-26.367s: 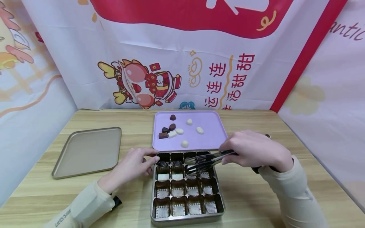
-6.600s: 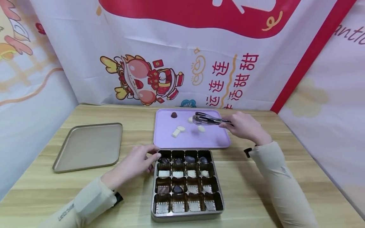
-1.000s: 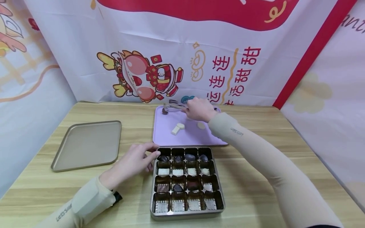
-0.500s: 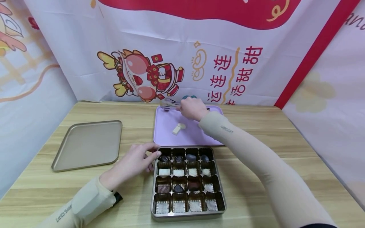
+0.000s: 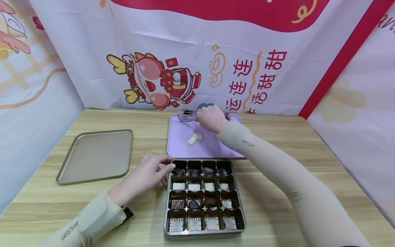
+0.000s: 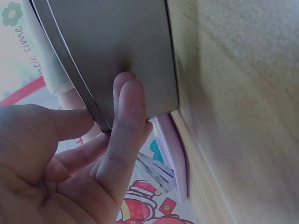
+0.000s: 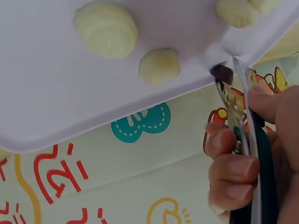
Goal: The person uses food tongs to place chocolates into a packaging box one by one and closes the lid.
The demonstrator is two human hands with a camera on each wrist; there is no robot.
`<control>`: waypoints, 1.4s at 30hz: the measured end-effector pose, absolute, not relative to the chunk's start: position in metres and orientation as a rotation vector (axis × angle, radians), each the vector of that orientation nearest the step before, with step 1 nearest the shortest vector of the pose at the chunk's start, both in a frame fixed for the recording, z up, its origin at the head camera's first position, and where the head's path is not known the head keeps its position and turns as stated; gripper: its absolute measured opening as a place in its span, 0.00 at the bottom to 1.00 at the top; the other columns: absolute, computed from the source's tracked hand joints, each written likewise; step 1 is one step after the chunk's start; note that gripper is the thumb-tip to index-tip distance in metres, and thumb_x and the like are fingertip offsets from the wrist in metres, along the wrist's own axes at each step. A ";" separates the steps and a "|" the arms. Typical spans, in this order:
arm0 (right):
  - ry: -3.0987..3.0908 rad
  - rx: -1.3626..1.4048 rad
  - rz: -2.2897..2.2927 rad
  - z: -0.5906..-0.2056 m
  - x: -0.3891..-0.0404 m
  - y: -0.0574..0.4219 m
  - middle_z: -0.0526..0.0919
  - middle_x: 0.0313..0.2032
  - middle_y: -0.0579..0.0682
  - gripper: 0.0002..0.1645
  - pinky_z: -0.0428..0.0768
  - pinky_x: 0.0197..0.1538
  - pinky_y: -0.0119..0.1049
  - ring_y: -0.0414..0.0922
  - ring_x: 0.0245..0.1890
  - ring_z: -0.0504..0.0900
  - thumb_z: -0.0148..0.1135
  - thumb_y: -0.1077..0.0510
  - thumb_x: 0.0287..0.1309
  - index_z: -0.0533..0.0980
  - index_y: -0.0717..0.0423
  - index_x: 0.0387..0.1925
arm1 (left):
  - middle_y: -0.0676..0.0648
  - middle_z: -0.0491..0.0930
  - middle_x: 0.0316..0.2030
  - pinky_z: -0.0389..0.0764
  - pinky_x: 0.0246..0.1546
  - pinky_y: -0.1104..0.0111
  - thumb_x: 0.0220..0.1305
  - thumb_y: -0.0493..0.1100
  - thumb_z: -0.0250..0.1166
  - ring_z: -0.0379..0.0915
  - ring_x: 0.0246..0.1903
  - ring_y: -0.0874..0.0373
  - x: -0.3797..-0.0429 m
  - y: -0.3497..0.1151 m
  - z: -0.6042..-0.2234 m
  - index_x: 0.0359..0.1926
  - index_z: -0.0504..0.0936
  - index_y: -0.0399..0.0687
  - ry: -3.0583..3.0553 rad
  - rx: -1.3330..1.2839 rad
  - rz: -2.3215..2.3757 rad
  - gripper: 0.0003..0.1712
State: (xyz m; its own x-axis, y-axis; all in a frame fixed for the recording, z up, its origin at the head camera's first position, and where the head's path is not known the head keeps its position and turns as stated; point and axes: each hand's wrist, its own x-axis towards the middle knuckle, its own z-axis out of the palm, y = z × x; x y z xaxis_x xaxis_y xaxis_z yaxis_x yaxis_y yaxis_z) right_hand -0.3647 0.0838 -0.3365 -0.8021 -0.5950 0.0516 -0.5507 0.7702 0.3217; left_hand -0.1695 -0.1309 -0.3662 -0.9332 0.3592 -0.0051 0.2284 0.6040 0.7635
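Note:
My right hand (image 5: 211, 118) grips black-handled metal tongs (image 7: 250, 135) over the far left of the lilac tray (image 5: 203, 151). Between or right beside the tong tips sits a dark chocolate (image 7: 222, 74). On that tray lie white chocolates, among them an oblong one (image 5: 192, 141) touching a rounded one (image 5: 198, 136); my forearm and hand hide others. My left hand (image 5: 151, 173) holds the far left corner of a compartmented metal tin (image 5: 203, 234), thumb at the rim and a finger along its side. Dark chocolates fill its far row, white ones the second, and three brown or dark ones lie in the third.
A bronze-coloured tray (image 5: 95, 156) lies at the left of the wooden table (image 5: 148, 223). A printed cloth (image 5: 191, 31) hangs right behind the lilac tray. Ribbed liner shows in the tin's front row. My right forearm reaches over the table right of the tin.
Over half a minute, chocolates have gone from the lilac tray into the tin. In the last second, the tongs have come onto the dark chocolate at the tray's far left; my left hand stays put.

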 end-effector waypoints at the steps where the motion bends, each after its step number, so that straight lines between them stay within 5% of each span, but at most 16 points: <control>1: -2.809 0.926 -0.449 -0.336 -0.364 0.084 0.85 0.34 0.49 0.20 0.83 0.31 0.43 0.47 0.27 0.80 0.57 0.43 0.69 0.84 0.54 0.42 | 0.42 0.84 0.39 0.82 0.18 0.65 0.70 0.41 0.62 0.78 0.17 0.58 -0.169 -0.131 -0.366 0.56 0.79 0.40 2.668 0.494 1.236 0.17; 11: -3.160 0.860 -0.217 -0.324 -0.365 0.093 0.82 0.37 0.50 0.19 0.82 0.39 0.48 0.48 0.33 0.79 0.54 0.44 0.71 0.82 0.51 0.45 | 0.43 0.84 0.39 0.81 0.17 0.68 0.70 0.42 0.62 0.78 0.17 0.58 -0.169 -0.128 -0.365 0.57 0.79 0.40 2.676 0.494 1.222 0.17; 17: -3.469 0.773 0.112 -0.312 -0.366 0.104 0.76 0.31 0.52 0.28 0.76 0.29 0.40 0.45 0.26 0.74 0.47 0.39 0.73 0.79 0.59 0.44 | 0.42 0.84 0.38 0.81 0.17 0.68 0.70 0.42 0.61 0.77 0.17 0.59 -0.169 -0.129 -0.362 0.58 0.78 0.40 2.690 0.500 1.208 0.18; 21: -3.380 0.778 -0.010 -0.308 -0.363 0.111 0.77 0.30 0.52 0.26 0.77 0.30 0.42 0.46 0.27 0.75 0.46 0.39 0.73 0.78 0.55 0.38 | 0.45 0.84 0.35 0.80 0.16 0.69 0.71 0.42 0.62 0.77 0.16 0.59 -0.170 -0.129 -0.361 0.58 0.78 0.41 2.702 0.502 1.198 0.18; 34: -3.056 0.896 -0.142 -0.331 -0.353 0.116 0.80 0.27 0.51 0.20 0.82 0.28 0.47 0.49 0.26 0.80 0.57 0.41 0.68 0.80 0.52 0.32 | 0.38 0.83 0.43 0.81 0.17 0.69 0.71 0.42 0.61 0.77 0.16 0.60 -0.171 -0.131 -0.361 0.58 0.78 0.38 2.693 0.529 1.221 0.18; 42: -3.067 0.881 -0.029 -0.333 -0.346 0.125 0.78 0.22 0.48 0.18 0.77 0.23 0.41 0.46 0.21 0.76 0.58 0.42 0.68 0.79 0.49 0.28 | 0.39 0.83 0.43 0.81 0.17 0.69 0.71 0.42 0.61 0.77 0.17 0.60 -0.169 -0.132 -0.363 0.57 0.78 0.38 2.681 0.508 1.221 0.18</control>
State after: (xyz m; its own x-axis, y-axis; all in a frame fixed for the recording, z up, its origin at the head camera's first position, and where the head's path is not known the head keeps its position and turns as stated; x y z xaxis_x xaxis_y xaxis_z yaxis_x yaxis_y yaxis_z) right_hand -0.3460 0.1254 -0.3327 -0.8464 -0.5300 -0.0525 -0.5309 0.8474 0.0036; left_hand -0.1695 -0.1318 -0.3633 -0.9311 0.3649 0.0023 0.2413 0.6110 0.7539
